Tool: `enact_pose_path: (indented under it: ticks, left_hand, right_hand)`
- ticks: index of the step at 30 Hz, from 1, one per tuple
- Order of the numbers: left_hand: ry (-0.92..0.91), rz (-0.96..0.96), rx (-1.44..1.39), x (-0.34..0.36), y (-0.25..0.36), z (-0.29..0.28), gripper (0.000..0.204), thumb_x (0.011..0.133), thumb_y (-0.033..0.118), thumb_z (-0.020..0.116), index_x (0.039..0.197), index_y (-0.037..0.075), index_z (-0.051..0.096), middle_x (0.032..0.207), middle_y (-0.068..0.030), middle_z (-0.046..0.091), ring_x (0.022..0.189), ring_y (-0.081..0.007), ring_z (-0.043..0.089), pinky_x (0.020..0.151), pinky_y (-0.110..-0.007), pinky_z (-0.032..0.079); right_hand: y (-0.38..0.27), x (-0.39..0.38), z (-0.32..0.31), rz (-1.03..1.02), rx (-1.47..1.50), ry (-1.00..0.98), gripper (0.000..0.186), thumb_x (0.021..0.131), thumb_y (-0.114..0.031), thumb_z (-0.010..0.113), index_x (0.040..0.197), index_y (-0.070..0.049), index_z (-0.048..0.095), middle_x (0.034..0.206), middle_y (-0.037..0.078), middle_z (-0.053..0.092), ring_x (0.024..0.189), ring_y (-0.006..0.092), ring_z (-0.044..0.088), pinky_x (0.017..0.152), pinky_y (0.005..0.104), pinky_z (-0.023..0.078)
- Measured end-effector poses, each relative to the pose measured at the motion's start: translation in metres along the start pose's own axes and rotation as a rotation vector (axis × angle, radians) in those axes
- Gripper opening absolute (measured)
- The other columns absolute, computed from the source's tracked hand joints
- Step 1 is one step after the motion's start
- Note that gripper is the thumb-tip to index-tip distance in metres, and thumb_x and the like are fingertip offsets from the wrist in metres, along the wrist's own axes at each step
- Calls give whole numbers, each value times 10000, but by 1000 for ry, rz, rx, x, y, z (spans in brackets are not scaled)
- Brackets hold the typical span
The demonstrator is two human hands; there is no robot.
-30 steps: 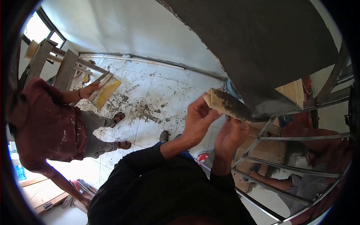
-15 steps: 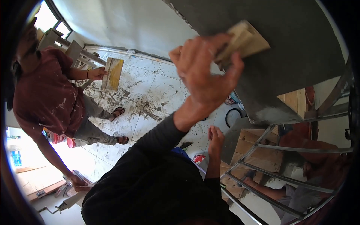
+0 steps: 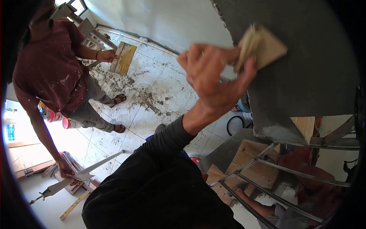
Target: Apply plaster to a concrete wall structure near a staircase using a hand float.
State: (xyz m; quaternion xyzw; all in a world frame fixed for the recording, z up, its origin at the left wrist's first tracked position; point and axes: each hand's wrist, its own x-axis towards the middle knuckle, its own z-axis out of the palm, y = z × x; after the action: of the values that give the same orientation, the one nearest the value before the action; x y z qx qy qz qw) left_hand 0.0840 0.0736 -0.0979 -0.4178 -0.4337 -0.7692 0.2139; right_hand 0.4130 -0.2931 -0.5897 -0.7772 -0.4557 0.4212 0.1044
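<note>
My left hand (image 3: 215, 76) is raised, its back toward me, thumb and fingers closed on a folded tan pad (image 3: 270, 47). Creases show near the grip, and I cannot tell what the pad is made of. It lies against a dark grey plastered surface (image 3: 305, 76) at the upper right. My right hand (image 3: 204, 176) is nearly all hidden beside my dark clothing; only a small patch of skin shows, and its fingers are out of sight.
At left, a person in a maroon shirt (image 3: 53, 68) holds a yellowish board (image 3: 125, 58) and a long pale tool (image 3: 85, 173). Metal bars (image 3: 282, 168) cross the lower right, with another person (image 3: 312, 187) beyond. Grey debris (image 3: 146, 99) litters the tiled floor.
My left hand and the pad have shifted slightly to the right in view. My right hand has dropped mostly out of sight. The person at left has lifted the long tool into view.
</note>
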Motion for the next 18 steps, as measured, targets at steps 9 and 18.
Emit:
enact_pose_path:
  ticks: [9,18]
  left_hand:
    - [-115,-80,60,0,14,2,217,715,131,832,785,59,640,682,-14,622,659,-151,540,689,-300,394]
    - [74,-331,-112,5,18,18,218,689,147,813,724,130,598,646,56,568,652,-128,456,740,-337,291]
  right_hand:
    - [-60,8,-25,139,170,-31,341,888,-299,666,785,22,716,670,65,677,619,139,641,559,308,479]
    - [-61,-3,-40,82,247,-62,290,903,-234,658,875,48,719,749,91,701,673,161,672,615,284,539]
